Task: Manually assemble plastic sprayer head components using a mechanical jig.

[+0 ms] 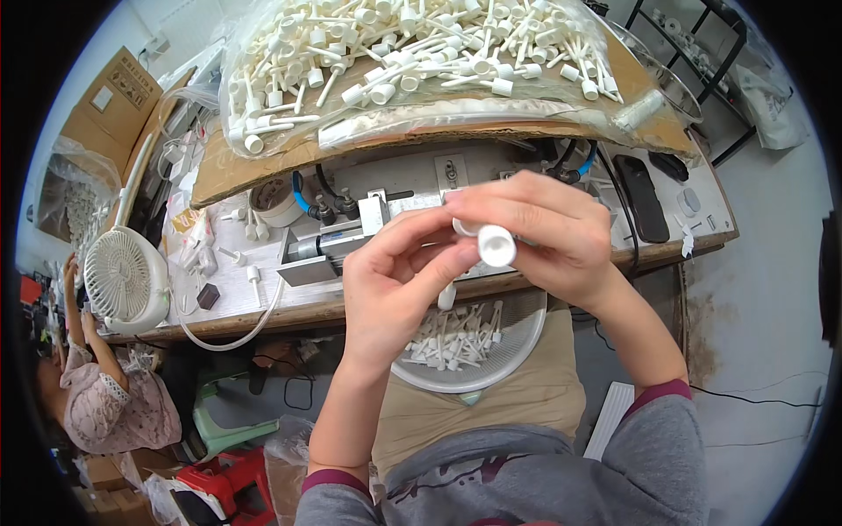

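Observation:
My left hand [388,279] and my right hand [557,230] meet in front of a metal clamping fixture [338,241] on the bench. Between their fingertips is a white plastic scoop [497,246], its round cup facing up toward me. The right fingers are closed around it, and the left thumb touches its side. Another white piece [447,296] pokes out below my left fingers, which are closed; it looks like part of a similar scoop, mostly hidden. Beneath the hands, a white mesh basket [531,337] with many small scoops rests on my lap.
A cardboard sheet [210,180] above the fixture bears a large heap of white scoops [412,53]. Blue air hoses [301,193] run to the fixture. A white fan [125,279] stands left, a black phone [642,200] lies right. Another person [114,394] sits at far left.

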{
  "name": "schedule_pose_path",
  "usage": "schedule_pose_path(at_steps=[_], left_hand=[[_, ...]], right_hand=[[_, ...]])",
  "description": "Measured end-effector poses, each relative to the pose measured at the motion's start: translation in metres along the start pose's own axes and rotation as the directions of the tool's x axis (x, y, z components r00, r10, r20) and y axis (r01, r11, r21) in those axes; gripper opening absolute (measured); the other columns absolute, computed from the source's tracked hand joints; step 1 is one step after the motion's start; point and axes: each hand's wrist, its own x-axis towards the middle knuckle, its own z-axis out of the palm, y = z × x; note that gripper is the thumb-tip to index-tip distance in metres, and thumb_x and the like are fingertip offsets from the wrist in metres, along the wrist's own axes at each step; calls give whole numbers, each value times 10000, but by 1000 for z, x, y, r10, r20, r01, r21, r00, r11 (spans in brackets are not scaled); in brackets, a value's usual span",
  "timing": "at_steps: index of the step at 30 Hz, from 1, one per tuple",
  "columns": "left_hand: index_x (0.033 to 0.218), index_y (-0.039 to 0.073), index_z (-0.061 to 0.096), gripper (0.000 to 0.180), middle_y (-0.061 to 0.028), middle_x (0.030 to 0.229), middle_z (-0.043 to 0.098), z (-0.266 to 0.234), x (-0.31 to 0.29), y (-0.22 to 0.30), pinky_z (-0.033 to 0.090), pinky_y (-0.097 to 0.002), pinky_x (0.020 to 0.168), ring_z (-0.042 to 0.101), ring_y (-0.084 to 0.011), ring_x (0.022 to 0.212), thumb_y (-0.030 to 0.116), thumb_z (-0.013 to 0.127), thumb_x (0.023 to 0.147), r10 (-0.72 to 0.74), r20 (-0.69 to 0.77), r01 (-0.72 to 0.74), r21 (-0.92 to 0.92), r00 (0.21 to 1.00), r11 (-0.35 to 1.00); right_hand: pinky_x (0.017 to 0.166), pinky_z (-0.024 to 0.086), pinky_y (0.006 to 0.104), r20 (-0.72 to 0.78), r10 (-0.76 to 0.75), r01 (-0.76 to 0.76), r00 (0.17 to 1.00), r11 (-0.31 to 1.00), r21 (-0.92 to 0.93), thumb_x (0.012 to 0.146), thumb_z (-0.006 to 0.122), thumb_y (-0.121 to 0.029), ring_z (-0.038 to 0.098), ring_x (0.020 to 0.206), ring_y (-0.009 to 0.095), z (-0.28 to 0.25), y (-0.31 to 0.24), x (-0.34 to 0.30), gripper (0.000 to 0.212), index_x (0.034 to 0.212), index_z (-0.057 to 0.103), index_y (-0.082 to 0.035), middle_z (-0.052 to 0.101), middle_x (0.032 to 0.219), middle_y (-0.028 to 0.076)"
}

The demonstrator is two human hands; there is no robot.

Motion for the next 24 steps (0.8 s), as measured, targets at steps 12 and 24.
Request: schedule_pose_path(at_steps=[12, 24], left_hand=[[1064, -22, 698, 281, -160, 1258, 645, -6, -13, -4, 575, -351, 886, 675, -246, 1081, -15, 777, 794, 261, 76, -240, 688, 962, 685], [1020, 46, 704, 260, -102, 1197, 704, -5, -5, -26, 510, -312, 609, 651, -200, 623, 127, 765, 780, 82, 435, -423, 896, 897, -137]], right_hand=[[811, 555, 311, 62, 237, -240, 969, 970, 37, 778, 765, -39, 670, 986, 200, -15, -1, -33, 308, 1074, 785, -124, 695, 1225, 99], [892, 552, 316, -32, 410, -390, 912, 887, 250, 838, 682, 41, 682, 1027, 222, -14, -3, -46, 360, 1197, 659, 36, 607, 1231, 159]])
